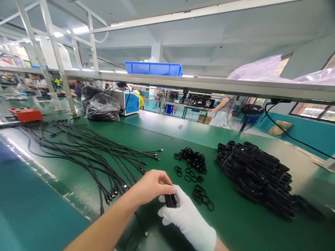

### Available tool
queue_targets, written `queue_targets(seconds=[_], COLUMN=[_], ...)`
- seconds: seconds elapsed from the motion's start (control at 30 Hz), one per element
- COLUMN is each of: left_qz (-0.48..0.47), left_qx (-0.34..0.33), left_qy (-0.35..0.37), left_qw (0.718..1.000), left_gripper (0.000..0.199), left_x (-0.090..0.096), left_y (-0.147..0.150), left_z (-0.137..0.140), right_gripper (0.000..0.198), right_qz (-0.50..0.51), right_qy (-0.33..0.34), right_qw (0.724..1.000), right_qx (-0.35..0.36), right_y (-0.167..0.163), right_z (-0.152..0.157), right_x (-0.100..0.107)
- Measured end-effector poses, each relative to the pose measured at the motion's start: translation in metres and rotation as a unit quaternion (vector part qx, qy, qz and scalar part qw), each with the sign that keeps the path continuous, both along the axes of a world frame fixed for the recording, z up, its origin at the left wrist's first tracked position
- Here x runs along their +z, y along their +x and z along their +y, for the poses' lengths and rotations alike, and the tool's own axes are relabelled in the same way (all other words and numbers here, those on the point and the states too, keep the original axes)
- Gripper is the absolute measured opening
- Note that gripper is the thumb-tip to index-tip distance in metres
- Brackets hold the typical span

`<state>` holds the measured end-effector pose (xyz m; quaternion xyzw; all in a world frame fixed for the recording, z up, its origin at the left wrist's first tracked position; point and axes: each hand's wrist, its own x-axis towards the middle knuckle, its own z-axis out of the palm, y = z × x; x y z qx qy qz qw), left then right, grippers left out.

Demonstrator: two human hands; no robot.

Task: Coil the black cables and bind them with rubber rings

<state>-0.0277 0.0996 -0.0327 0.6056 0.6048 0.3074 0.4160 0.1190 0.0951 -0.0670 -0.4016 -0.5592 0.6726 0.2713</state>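
Observation:
My bare left hand (150, 187) and my gloved right hand (184, 214) meet over the front of the green table. Between them is a folded bundle of black cable (170, 201); the white-gloved fingers wrap round it, while my left thumb and fingers pinch its upper end. A loose cable end with a metal connector (146, 234) hangs below my left wrist. Left of my hands, many straight black cables (104, 153) lie spread out with their connectors toward me. Small black rubber bands (200, 195) lie just right of my glove, with a denser heap of bands (193, 159) behind.
A tall pile of coiled black cables (256, 174) stands at right. Bagged black goods (102, 106), a blue-and-white machine (131, 103) and a red control box (26, 114) are at the back left. A shelf (204, 82) crosses above, bearing a blue bin (154, 69). A person stands beyond a fan (242, 111).

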Motion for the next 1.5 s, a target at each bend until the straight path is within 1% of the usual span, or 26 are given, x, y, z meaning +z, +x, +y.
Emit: queue_targets(seconds=[0.07,0.1,0.13,0.2,0.23,0.27,0.37,0.43,0.53,0.6,0.67,0.77,0.93,1.0,1.03,1.1,1.13,1.2,1.23,1.3,1.37,1.43,1.5], left_qz=[0.004,0.006,0.008,0.011,0.011,0.010,-0.007,-0.024,-0.086,-0.156,-0.216,-0.241,-0.277,-0.243,-0.206,-0.110,-0.066,-0.002,0.019,0.046,0.059,0.042,0.016], left_qx=[0.002,0.003,0.006,0.014,0.020,0.026,0.057,0.080,0.075,0.063,0.070,0.089,0.076,0.078,0.095,0.140,0.154,0.150,0.144,0.153,0.180,0.195,0.198], left_qy=[-0.001,-0.002,-0.003,-0.006,-0.006,-0.005,0.007,0.015,-0.013,-0.038,-0.044,-0.040,-0.032,-0.021,-0.002,0.078,0.129,0.214,0.240,0.265,0.275,0.269,0.250], left_qw=[1.000,1.000,1.000,1.000,1.000,1.000,0.998,0.996,0.993,0.985,0.973,0.966,0.957,0.967,0.974,0.981,0.977,0.965,0.960,0.951,0.943,0.942,0.948], left_gripper=[0.032,0.031,0.031,0.028,0.028,0.027,0.032,0.034,0.028,0.022,0.021,0.022,0.019,0.019,0.020,0.014,0.010,0.025,0.031,0.030,0.024,0.022,0.022], left_x=[-0.003,-0.005,-0.006,-0.009,-0.009,-0.010,-0.009,-0.008,-0.008,-0.011,-0.015,-0.020,-0.023,-0.023,-0.024,-0.025,-0.027,-0.032,-0.035,-0.040,-0.044,-0.047,-0.049], left_y=[0.002,0.003,0.003,0.003,0.003,0.003,0.004,0.005,0.011,0.016,0.021,0.026,0.023,0.021,0.021,0.020,0.021,0.023,0.024,0.027,0.028,0.028,0.027], left_z=[0.000,0.001,0.001,0.002,0.003,0.003,-0.001,-0.008,-0.022,-0.029,-0.033,-0.036,-0.037,-0.037,-0.036,-0.037,-0.037,-0.038,-0.038,-0.039,-0.039,-0.038,-0.037], right_gripper=[0.030,0.028,0.032,0.048,0.052,0.054,0.057,0.055,0.050,0.048,0.048,0.048,0.052,0.052,0.052,0.052,0.053,0.056,0.058,0.059,0.059,0.058,0.056], right_qz=[-0.001,0.017,0.046,0.112,0.130,0.128,0.081,0.098,0.157,0.163,0.152,0.146,0.197,0.208,0.207,0.197,0.191,0.181,0.177,0.175,0.173,0.172,0.163], right_qy=[0.003,-0.004,-0.021,-0.071,-0.087,-0.095,-0.078,-0.079,-0.069,-0.060,-0.062,-0.065,-0.108,-0.120,-0.126,-0.136,-0.136,-0.119,-0.106,-0.085,-0.079,-0.090,-0.100], right_qw=[1.000,1.000,0.998,0.989,0.985,0.984,0.992,0.990,0.982,0.981,0.983,0.983,0.969,0.965,0.965,0.966,0.967,0.971,0.973,0.976,0.977,0.977,0.978], right_qx=[0.005,0.016,0.033,0.066,0.077,0.081,0.064,0.058,0.079,0.088,0.085,0.086,0.105,0.102,0.101,0.101,0.101,0.101,0.100,0.096,0.093,0.089,0.082], right_y=[0.001,0.003,0.004,0.007,0.009,0.010,0.013,0.013,0.012,0.010,0.009,0.008,0.011,0.012,0.012,0.012,0.011,0.009,0.008,0.006,0.004,0.004,0.003], right_z=[0.001,0.002,0.004,0.007,0.008,0.009,0.010,0.010,0.011,0.011,0.010,0.010,0.010,0.010,0.010,0.009,0.009,0.010,0.010,0.010,0.009,0.008,0.007], right_x=[-0.002,-0.004,-0.006,-0.010,-0.011,-0.011,-0.008,-0.005,-0.002,-0.001,-0.002,-0.005,-0.010,-0.010,-0.010,-0.008,-0.008,-0.007,-0.006,-0.006,-0.006,-0.007,-0.009])
